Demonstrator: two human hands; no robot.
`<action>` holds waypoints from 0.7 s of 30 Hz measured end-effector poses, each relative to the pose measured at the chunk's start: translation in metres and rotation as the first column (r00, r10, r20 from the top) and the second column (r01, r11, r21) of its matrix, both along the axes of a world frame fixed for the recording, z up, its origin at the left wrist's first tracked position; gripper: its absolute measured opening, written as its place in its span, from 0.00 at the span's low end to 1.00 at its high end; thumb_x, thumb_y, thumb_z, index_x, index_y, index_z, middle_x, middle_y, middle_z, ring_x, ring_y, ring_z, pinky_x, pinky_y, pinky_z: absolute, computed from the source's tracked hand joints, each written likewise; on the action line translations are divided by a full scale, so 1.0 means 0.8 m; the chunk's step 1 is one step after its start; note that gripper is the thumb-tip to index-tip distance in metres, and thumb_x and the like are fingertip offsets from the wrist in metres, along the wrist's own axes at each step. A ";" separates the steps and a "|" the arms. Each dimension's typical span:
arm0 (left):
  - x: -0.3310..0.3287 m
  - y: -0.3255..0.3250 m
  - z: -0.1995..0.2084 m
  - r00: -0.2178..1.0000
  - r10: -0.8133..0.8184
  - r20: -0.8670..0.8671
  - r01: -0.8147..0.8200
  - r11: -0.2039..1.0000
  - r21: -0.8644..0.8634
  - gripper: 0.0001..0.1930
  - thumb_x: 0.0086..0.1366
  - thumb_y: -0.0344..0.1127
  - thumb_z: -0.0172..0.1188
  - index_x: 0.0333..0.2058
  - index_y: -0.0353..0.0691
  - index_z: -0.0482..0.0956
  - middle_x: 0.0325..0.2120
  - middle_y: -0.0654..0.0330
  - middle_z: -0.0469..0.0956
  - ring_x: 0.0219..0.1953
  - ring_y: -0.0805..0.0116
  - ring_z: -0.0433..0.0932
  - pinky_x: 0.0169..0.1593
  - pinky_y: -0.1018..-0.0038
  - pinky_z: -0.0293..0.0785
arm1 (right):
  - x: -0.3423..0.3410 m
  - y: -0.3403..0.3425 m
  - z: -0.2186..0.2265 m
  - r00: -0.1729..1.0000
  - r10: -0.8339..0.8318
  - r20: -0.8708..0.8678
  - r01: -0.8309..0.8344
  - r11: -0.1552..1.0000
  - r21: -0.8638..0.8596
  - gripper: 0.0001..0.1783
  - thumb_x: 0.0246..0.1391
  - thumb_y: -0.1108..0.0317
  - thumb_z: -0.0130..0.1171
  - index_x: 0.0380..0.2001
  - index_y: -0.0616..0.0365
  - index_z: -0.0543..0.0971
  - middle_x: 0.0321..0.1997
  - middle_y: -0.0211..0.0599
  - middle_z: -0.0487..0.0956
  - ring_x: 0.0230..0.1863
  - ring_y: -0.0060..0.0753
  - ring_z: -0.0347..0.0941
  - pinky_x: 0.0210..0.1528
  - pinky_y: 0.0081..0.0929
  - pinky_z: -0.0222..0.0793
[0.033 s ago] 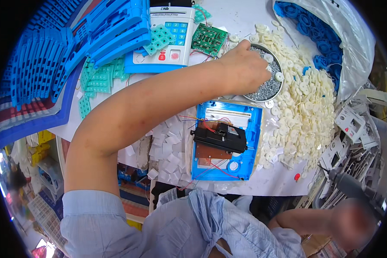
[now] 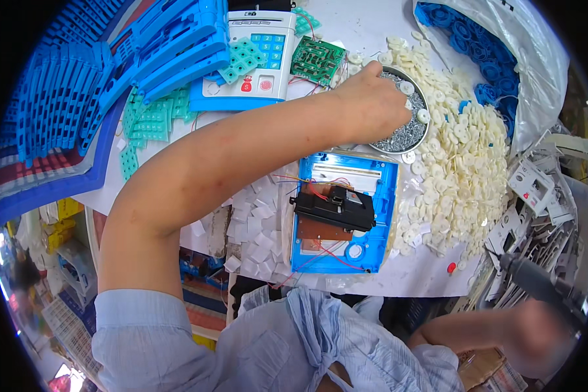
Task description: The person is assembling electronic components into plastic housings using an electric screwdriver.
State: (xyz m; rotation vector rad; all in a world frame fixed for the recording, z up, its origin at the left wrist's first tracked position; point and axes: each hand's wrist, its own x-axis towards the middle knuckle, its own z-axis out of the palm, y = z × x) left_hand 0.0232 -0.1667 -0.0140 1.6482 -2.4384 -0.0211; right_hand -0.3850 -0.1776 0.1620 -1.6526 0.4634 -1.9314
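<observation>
My left hand (image 2: 374, 104) reaches across the table into a round tin (image 2: 426, 130) of small silvery screws (image 2: 398, 138). Its fingers are curled closed, and whatever they pinch is hidden. A few cream plastic discs lie on the screws. At the lower right my right hand (image 2: 536, 336), smeared, is closed around a dark grey electric screwdriver (image 2: 536, 277), whose tip points up and left. Between the hands lies an open blue plastic housing (image 2: 389, 215). Inside it are a black box-shaped part (image 2: 333, 210), a brown board (image 2: 320, 230) and thin coloured wires.
Cream discs (image 2: 457, 189) are heaped right of the tin, below a bag of blue parts (image 2: 496, 91). White panels (image 2: 536, 186) pile at the right edge. Blue frames (image 2: 59, 98), green keypad sheets (image 2: 153, 117), a keypad unit (image 2: 274, 39) and a circuit board (image 2: 317, 60) lie to the left and behind.
Almost nothing differs. My right hand and the screwdriver have shifted very slightly; my left hand stays in the tin.
</observation>
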 end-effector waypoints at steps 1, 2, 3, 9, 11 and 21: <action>-0.004 -0.002 -0.003 1.000 -0.006 0.019 0.005 0.999 0.038 0.08 0.64 0.39 0.59 0.30 0.47 0.86 0.31 0.62 0.83 0.41 0.61 0.82 0.55 0.55 0.67 | 0.087 -0.004 -0.016 1.000 -0.020 -0.001 0.020 0.997 0.069 0.48 0.52 0.45 0.66 0.68 0.64 0.65 0.51 0.50 0.77 0.47 0.39 0.73 0.50 0.39 0.67; 0.000 0.003 -0.002 1.000 0.012 0.004 -0.012 0.999 0.032 0.09 0.64 0.40 0.60 0.29 0.47 0.86 0.30 0.62 0.83 0.41 0.61 0.82 0.54 0.55 0.67 | 0.108 -0.012 -0.023 0.986 0.146 -0.084 -0.135 0.983 0.123 0.47 0.54 0.47 0.65 0.70 0.63 0.62 0.46 0.45 0.77 0.42 0.33 0.71 0.44 0.33 0.64; -0.003 0.003 0.001 1.000 0.012 -0.014 -0.012 1.000 0.019 0.09 0.64 0.41 0.60 0.29 0.46 0.86 0.30 0.62 0.83 0.40 0.61 0.82 0.54 0.56 0.66 | 0.123 -0.016 -0.028 0.944 0.283 -0.167 -0.251 0.949 0.188 0.47 0.56 0.49 0.64 0.72 0.63 0.60 0.42 0.39 0.76 0.37 0.28 0.69 0.39 0.27 0.61; -0.012 0.000 0.001 1.000 0.026 -0.012 -0.025 1.000 0.006 0.09 0.62 0.42 0.61 0.28 0.47 0.85 0.27 0.62 0.83 0.36 0.62 0.82 0.49 0.57 0.66 | 0.161 -0.033 -0.056 0.622 0.745 -0.240 -0.660 0.664 0.350 0.38 0.61 0.55 0.63 0.68 0.63 0.64 0.35 0.34 0.73 0.25 0.23 0.66 0.24 0.22 0.60; -0.008 0.001 0.006 0.999 0.036 -0.010 -0.036 0.999 0.035 0.08 0.61 0.41 0.61 0.28 0.47 0.85 0.27 0.63 0.82 0.35 0.62 0.82 0.48 0.58 0.66 | 0.194 -0.031 -0.062 0.589 0.763 -0.264 -0.690 0.646 0.328 0.39 0.58 0.57 0.64 0.68 0.62 0.65 0.38 0.36 0.72 0.29 0.26 0.67 0.29 0.26 0.62; 0.049 0.149 0.081 0.898 0.041 -0.437 -0.144 0.968 -0.204 0.05 0.62 0.35 0.67 0.36 0.48 0.82 0.32 0.66 0.82 0.37 0.64 0.79 0.55 0.56 0.63 | 0.194 0.030 -0.049 0.963 -0.269 -0.013 0.270 0.961 0.056 0.38 0.60 0.54 0.60 0.68 0.60 0.65 0.64 0.57 0.70 0.66 0.60 0.67 0.69 0.60 0.64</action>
